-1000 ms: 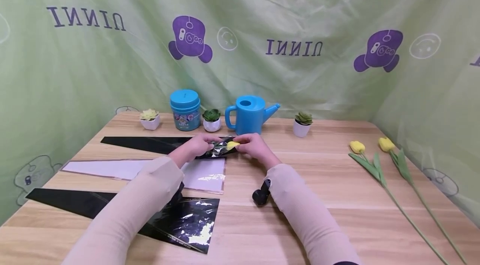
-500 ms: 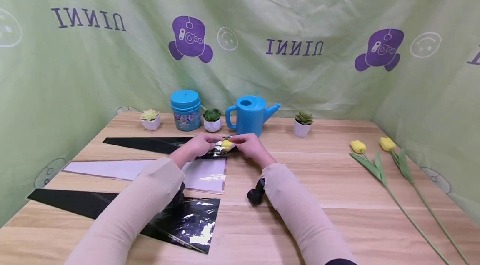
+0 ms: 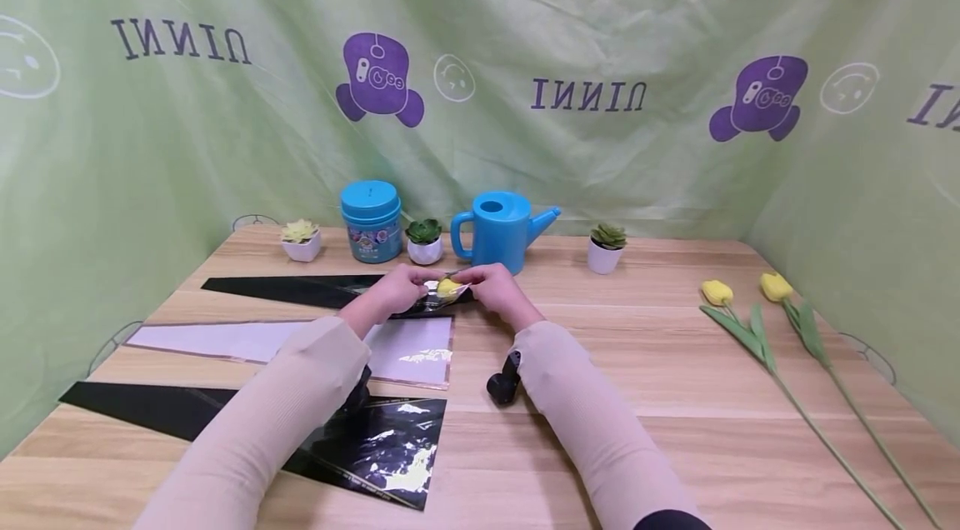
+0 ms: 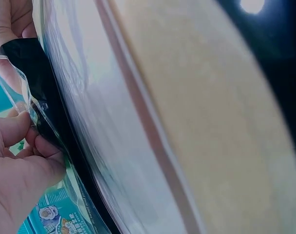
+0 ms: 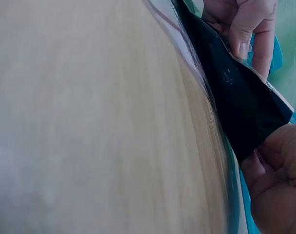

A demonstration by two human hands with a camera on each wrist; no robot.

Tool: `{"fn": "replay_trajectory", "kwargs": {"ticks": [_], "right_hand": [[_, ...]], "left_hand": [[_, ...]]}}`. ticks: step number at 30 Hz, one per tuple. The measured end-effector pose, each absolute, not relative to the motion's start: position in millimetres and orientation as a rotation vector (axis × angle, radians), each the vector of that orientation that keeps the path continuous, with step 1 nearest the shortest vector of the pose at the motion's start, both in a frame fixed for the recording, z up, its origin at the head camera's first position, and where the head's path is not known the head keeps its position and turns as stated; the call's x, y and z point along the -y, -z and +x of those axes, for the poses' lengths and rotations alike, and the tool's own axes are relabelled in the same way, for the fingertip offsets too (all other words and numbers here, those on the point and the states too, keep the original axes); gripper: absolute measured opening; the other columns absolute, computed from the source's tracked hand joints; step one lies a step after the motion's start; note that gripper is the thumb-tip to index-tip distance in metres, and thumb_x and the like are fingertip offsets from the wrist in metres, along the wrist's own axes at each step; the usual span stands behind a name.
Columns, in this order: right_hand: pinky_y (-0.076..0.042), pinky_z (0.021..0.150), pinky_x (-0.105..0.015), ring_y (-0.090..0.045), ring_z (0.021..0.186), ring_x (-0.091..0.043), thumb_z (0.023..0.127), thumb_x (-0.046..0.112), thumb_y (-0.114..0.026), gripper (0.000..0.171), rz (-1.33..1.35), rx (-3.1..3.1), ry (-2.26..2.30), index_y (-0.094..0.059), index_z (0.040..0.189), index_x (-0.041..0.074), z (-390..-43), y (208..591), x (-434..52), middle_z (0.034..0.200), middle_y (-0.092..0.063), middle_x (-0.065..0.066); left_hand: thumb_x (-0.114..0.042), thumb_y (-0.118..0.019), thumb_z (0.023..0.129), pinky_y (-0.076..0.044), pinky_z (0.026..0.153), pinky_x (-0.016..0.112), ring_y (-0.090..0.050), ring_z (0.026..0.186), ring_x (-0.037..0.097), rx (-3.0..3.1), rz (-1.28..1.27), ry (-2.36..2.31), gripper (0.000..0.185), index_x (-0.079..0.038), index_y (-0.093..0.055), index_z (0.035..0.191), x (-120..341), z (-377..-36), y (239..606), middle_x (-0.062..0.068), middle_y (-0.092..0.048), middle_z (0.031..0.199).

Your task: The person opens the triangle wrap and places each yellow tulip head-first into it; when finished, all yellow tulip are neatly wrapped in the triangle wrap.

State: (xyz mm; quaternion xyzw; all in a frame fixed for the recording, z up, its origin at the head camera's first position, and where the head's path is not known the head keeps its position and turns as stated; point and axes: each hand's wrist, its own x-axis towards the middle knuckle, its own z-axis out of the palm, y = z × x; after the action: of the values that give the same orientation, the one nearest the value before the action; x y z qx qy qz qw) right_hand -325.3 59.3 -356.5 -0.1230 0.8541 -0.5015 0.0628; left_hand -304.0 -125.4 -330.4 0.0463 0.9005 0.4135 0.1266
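With the left hand, pinching the clear front of the far black sleeve between thumb and fingers; with the right hand, pinching the same sleeve at its wide end. Not being able to tell the exact placing of the right thumb, partly hidden in the right wrist view. Only in the head view, showing yellow through the film: one wrapped tulip, lying between the hands, at 3 o'clock from the left one and at 9 o'clock from the right one. In the left wrist view, revealing closely the pinch on the transparent edge; in the right wrist view, showing instead a broad black side of the sleeve.

Taking 12 o'clock as the far side and the hands as centre, counting three sleeves: this one, then the pale sleeve at 7, and the near black sleeve farther toward 7. Counting three tulips: the wrapped one, plus two loose tulips, resting on the wooden table at 3 and stretching their stems toward 4. Standing behind: one blue watering can at 1, one blue tub at 10, and three potted plants at 10, 11 and nearly 3.
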Motion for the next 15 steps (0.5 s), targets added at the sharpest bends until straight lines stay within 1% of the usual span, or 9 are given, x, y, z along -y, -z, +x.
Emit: {"fn": "replay_trajectory", "kwargs": {"ticks": [3,6,7,8,10,13,14,15], "right_hand": [[-0.038,0.060,-0.021,-0.051,0.097,-0.023,0.081,-0.014,-0.043,0.045,-0.385,-2.576,1.517,-0.069,0.110,0.008,-326,356,-57,0.114,-0.064,-0.010],[-0.037,0.057,-0.021,-0.051,0.094,-0.023,0.080,-0.014,-0.042,0.047,-0.388,-2.563,1.517,-0.069,0.111,0.008,-327,356,-57,0.114,-0.065,-0.009],[-0.036,0.056,-0.021,-0.051,0.093,-0.022,0.080,-0.014,-0.042,0.047,-0.390,-2.562,1.510,-0.069,0.111,0.009,-327,357,-57,0.113,-0.065,-0.009],[-0.036,0.054,-0.021,-0.051,0.088,-0.022,0.081,-0.013,-0.042,0.046,-0.388,-2.556,1.506,-0.068,0.112,0.010,-327,357,-58,0.113,-0.065,-0.009],[-0.036,0.054,-0.021,-0.050,0.082,-0.022,0.084,-0.010,-0.046,0.042,-0.388,-2.550,1.491,-0.068,0.113,0.011,-326,357,-59,0.111,-0.064,-0.009],[-0.042,0.062,-0.022,-0.052,0.082,-0.019,0.087,-0.003,-0.054,0.032,-0.415,-2.561,1.473,-0.068,0.113,0.010,-324,355,-63,0.108,-0.065,-0.008],[-0.045,0.066,-0.023,-0.054,0.083,-0.020,0.087,-0.001,-0.057,0.030,-0.421,-2.556,1.479,-0.067,0.113,0.009,-323,353,-66,0.107,-0.066,-0.009],[-0.047,0.073,-0.024,-0.055,0.089,-0.019,0.087,0.002,-0.060,0.028,-0.420,-2.555,1.485,-0.067,0.114,0.009,-321,352,-69,0.106,-0.066,-0.008]], "left_hand": [[-0.002,-0.045,0.093,-0.035,0.099,0.048,-0.046,0.115,0.030,-2.636,0.132,-1.196,0.041,-0.018,-0.056,0.129,125,-304,330,0.016,-0.049,0.133],[-0.002,-0.046,0.093,-0.035,0.099,0.048,-0.045,0.116,0.030,-2.643,0.133,-1.195,0.041,-0.018,-0.056,0.130,125,-304,329,0.016,-0.049,0.133],[-0.002,-0.046,0.093,-0.034,0.100,0.049,-0.045,0.117,0.030,-2.639,0.129,-1.200,0.041,-0.019,-0.056,0.130,126,-304,329,0.016,-0.049,0.133],[-0.002,-0.046,0.093,-0.034,0.100,0.049,-0.045,0.117,0.031,-2.636,0.129,-1.203,0.042,-0.019,-0.056,0.130,126,-304,329,0.017,-0.049,0.133],[-0.002,-0.047,0.092,-0.035,0.099,0.048,-0.046,0.115,0.030,-2.639,0.136,-1.200,0.042,-0.018,-0.056,0.130,126,-304,331,0.017,-0.050,0.132],[-0.002,-0.048,0.091,-0.038,0.096,0.045,-0.048,0.108,0.029,-2.693,0.189,-1.133,0.042,-0.016,-0.056,0.130,126,-306,334,0.017,-0.053,0.125],[-0.001,-0.049,0.091,-0.039,0.094,0.044,-0.049,0.106,0.028,-2.723,0.218,-1.096,0.041,-0.014,-0.056,0.129,126,-307,335,0.017,-0.054,0.123],[-0.002,-0.049,0.091,-0.040,0.093,0.042,-0.049,0.104,0.027,-2.755,0.237,-1.056,0.040,-0.013,-0.056,0.129,125,-308,335,0.017,-0.055,0.122]]}}
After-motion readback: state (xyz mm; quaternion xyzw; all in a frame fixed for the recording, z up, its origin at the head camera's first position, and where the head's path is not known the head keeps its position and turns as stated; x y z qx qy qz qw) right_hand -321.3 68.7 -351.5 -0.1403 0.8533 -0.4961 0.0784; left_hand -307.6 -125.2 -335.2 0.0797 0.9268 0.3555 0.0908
